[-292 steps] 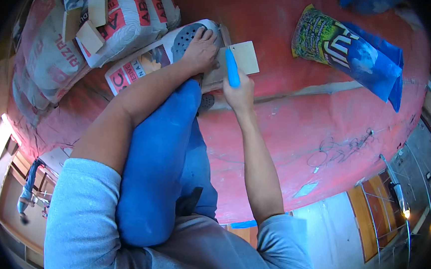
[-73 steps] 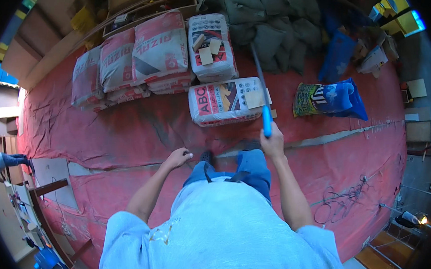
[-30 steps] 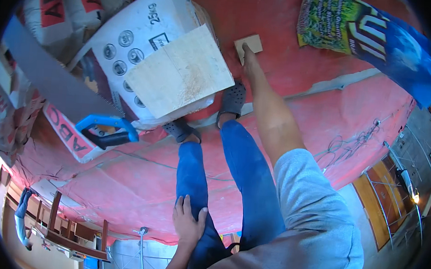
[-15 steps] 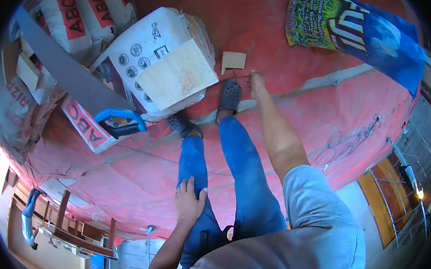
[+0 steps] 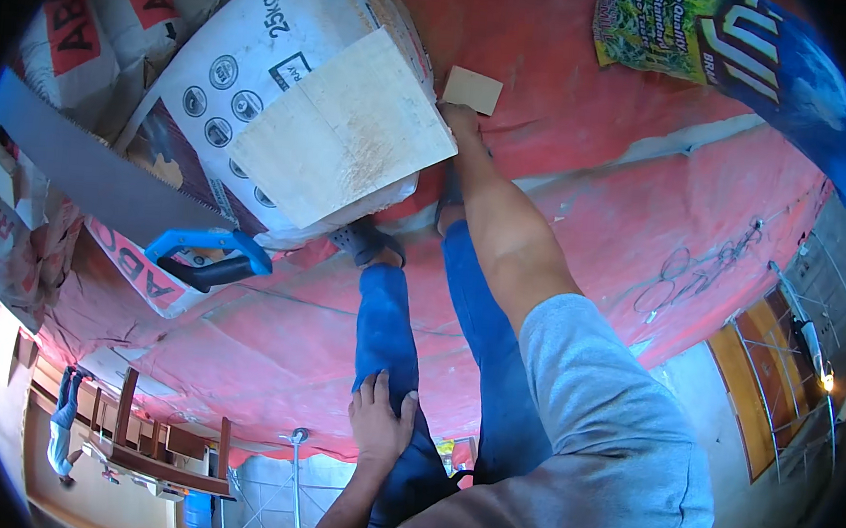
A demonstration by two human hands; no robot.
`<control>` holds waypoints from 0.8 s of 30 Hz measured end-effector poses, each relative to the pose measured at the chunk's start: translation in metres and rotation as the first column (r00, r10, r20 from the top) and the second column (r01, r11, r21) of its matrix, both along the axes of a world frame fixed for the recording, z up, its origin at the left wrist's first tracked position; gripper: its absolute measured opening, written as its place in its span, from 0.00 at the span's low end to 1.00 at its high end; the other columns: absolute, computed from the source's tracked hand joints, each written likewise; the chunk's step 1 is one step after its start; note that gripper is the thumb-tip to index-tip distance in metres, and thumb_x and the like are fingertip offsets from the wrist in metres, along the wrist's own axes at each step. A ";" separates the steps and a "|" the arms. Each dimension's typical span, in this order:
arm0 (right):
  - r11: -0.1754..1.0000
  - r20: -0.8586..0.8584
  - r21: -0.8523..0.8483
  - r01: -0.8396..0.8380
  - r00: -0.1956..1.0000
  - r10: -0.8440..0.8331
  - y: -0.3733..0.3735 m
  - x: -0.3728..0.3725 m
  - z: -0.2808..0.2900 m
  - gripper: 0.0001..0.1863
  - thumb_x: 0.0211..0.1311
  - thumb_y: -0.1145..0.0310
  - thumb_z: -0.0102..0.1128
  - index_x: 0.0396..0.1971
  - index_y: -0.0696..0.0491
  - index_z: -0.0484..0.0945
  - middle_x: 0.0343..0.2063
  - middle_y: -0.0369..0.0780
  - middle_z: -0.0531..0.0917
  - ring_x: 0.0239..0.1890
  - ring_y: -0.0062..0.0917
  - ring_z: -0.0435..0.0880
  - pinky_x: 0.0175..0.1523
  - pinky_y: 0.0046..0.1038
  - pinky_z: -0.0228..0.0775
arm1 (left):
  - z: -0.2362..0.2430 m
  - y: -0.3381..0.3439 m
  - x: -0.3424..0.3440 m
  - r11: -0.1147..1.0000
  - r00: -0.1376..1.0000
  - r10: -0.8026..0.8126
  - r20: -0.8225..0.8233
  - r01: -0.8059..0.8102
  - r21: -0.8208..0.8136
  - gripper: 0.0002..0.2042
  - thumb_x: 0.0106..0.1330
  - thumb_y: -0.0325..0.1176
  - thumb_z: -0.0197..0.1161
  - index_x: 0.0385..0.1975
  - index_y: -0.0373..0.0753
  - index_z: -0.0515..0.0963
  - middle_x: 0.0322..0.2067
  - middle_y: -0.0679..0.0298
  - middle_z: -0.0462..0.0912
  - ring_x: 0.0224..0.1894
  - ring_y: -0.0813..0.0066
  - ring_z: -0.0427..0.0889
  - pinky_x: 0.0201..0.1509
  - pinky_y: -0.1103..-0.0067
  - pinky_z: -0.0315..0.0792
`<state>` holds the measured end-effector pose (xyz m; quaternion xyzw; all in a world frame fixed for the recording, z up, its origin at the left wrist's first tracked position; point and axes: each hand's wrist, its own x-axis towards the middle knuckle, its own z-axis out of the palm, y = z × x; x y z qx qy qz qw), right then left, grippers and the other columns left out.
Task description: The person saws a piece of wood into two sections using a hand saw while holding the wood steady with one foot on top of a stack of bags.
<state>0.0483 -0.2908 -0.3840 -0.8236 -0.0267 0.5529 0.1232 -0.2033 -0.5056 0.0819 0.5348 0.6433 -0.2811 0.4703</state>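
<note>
My left hand [image 5: 380,418] rests flat on my left thigh, its fingers stretched out. My right arm reaches far forward and down, past my right foot. At its end my right hand [image 5: 460,121] closes at the near edge of a small tan piece of wood [image 5: 474,88]; its fingertips are hidden. Just left of that hand, a pale plywood board [image 5: 344,126] with sawdust on it lies on a white filled sack [image 5: 250,66]. A handsaw [image 5: 106,163] with a blue and black handle lies left of the board.
More filled sacks [image 5: 116,22] are heaped at the left. A blue and green bag [image 5: 751,56] lies at the far right on the red sheet [image 5: 546,52]. Thin wire [image 5: 682,272] lies loose at the right. Another person [image 5: 62,425] is at the far lower left, by a wooden frame.
My right hand has moved left and forward to the small piece of wood, which now sits at a different angle. My left hand stays on the thigh. The view has shifted slightly.
</note>
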 end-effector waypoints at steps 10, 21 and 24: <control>0.892 -0.097 0.448 -0.051 0.990 0.106 -0.072 0.103 0.315 0.05 0.75 0.71 0.57 0.40 0.56 0.77 0.23 0.35 0.80 0.23 0.17 0.78 0.28 0.21 0.68 | 0.012 0.024 0.004 0.992 0.988 0.059 0.142 -0.075 0.106 0.33 0.67 0.51 0.65 0.65 0.33 0.72 0.58 0.44 0.76 0.60 0.45 0.74 0.66 0.54 0.67; 0.565 -0.199 0.451 -0.690 0.540 0.818 -0.041 0.017 0.568 0.11 0.70 0.65 0.63 0.42 0.58 0.79 0.30 0.40 0.85 0.34 0.25 0.85 0.39 0.31 0.76 | 0.057 0.190 0.045 0.433 0.057 0.858 0.510 -0.613 -0.661 0.28 0.67 0.45 0.74 0.61 0.35 0.76 0.50 0.59 0.85 0.51 0.73 0.85 0.55 0.71 0.80; 0.312 0.037 0.417 -0.854 0.359 0.933 -0.018 -0.017 0.600 0.20 0.66 0.59 0.66 0.47 0.60 0.83 0.38 0.50 0.89 0.42 0.40 0.89 0.48 0.41 0.77 | 0.074 0.181 0.037 0.346 -0.045 0.824 0.565 -0.750 -0.563 0.24 0.66 0.40 0.75 0.57 0.35 0.78 0.48 0.60 0.86 0.46 0.73 0.87 0.49 0.73 0.82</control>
